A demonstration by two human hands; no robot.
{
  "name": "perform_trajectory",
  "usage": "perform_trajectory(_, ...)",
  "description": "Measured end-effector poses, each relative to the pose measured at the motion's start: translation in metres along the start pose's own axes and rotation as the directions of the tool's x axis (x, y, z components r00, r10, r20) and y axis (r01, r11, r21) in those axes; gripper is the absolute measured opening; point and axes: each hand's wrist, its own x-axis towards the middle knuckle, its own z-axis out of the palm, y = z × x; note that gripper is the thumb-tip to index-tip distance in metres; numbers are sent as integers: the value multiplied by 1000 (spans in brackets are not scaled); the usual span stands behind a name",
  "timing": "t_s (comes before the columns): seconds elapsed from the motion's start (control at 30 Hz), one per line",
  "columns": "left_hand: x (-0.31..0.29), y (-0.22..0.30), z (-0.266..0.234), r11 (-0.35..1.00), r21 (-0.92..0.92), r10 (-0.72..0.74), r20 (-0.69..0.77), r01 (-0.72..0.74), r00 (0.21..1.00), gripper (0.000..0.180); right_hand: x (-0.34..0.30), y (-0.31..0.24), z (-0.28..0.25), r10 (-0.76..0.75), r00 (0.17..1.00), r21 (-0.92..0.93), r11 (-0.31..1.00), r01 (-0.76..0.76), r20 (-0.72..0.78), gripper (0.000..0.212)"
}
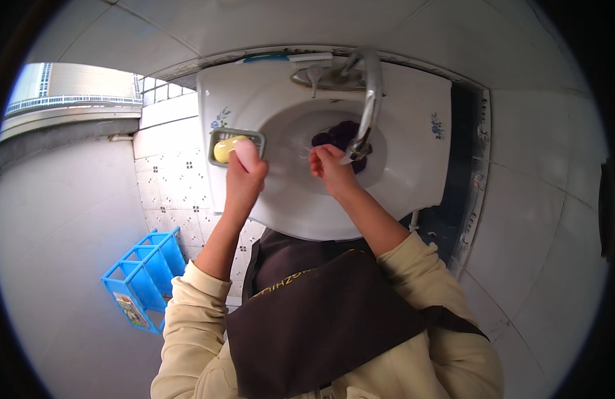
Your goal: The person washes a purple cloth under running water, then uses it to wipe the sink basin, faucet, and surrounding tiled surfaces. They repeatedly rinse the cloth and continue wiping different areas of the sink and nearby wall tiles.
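Two hands (pixel 247 177) (pixel 334 174) were in play! Two soap bars (pixel 222 151) (pixel 246 154), one dish (pixel 263 142), one sink (pixel 413 163), one tap (pixel 371 110), one blue rack (pixel 142 261) made the count.

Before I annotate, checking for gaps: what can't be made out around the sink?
All in the head view:
Dark item in the basin: partly behind right hand and faucet; kind unclear.
Pink oval object: lower end hidden by the left hand.
Yellow bar: right end behind the pink oval object.

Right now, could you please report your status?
Left grip: on pink bar, at soap dish. Right grip: near faucet, contents unclear. Dark cloth in basin; faucet overhangs it.
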Motion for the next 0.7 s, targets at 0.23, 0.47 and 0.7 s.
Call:
perform_trajectory(0.23, -15, -3, 105, 745, 488, 234, 448, -455, 863, 41, -54, -38, -40, 103, 989, 132, 984, -117, 104, 27)
perform_trajectory(0.47, -8, 0, 200, 683, 294, 535, 421, -668, 732, 34, -61, -71, -114, -5, 996, 152, 988, 19, -92, 36)
perform_trajectory(0.7, -8, 59, 242, 973, -67, 230, 320, -220, 919, 29, -13, -110, -193, -306, 948, 292, 902, 319, -92, 24)
